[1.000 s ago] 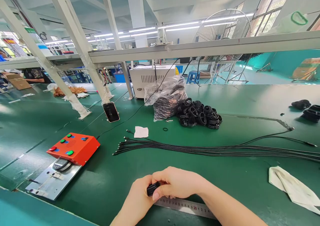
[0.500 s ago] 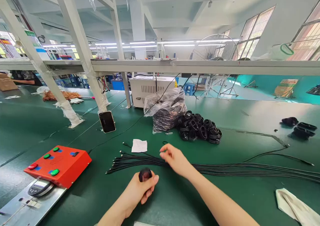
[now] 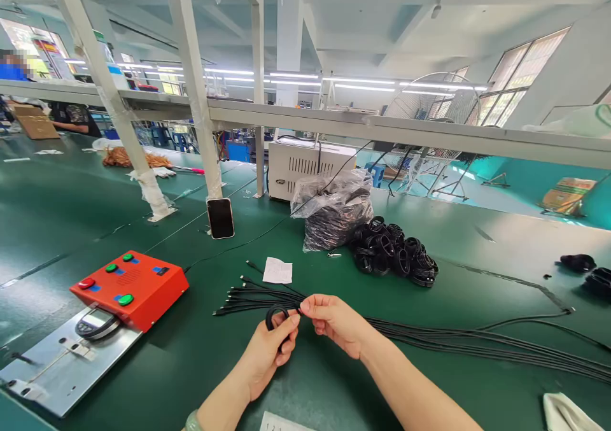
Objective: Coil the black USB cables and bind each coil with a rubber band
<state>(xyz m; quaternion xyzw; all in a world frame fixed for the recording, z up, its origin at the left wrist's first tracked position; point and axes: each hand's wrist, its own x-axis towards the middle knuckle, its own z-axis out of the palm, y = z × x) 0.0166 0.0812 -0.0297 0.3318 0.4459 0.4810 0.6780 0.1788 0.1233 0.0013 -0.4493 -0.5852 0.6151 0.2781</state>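
My left hand (image 3: 268, 353) is closed around a small coil of black cable (image 3: 270, 316), its loop standing up above the thumb and forefinger. My right hand (image 3: 334, 319) pinches with thumb and forefinger right beside the left fingertips, at the coil's edge. Whatever lies in that pinch is too small and covered to name. Behind both hands a bundle of straight black cables (image 3: 429, 337) runs across the table, its plug ends fanned out on the left. A small white paper (image 3: 277, 270) rests just beyond those ends.
A pile of coiled black cables (image 3: 396, 253) sits beside a plastic bag of dark cables (image 3: 334, 218). To the left are a red button box (image 3: 133, 288), a metal plate with a gauge (image 3: 57, 374), and a phone (image 3: 220, 218) leaning on a post. A shelf beam (image 3: 305, 116) crosses ahead.
My right hand has come down and left from above the cable bundle to meet my left hand at the coil. The coil's loop now shows more openly. The camera view has turned slightly left.
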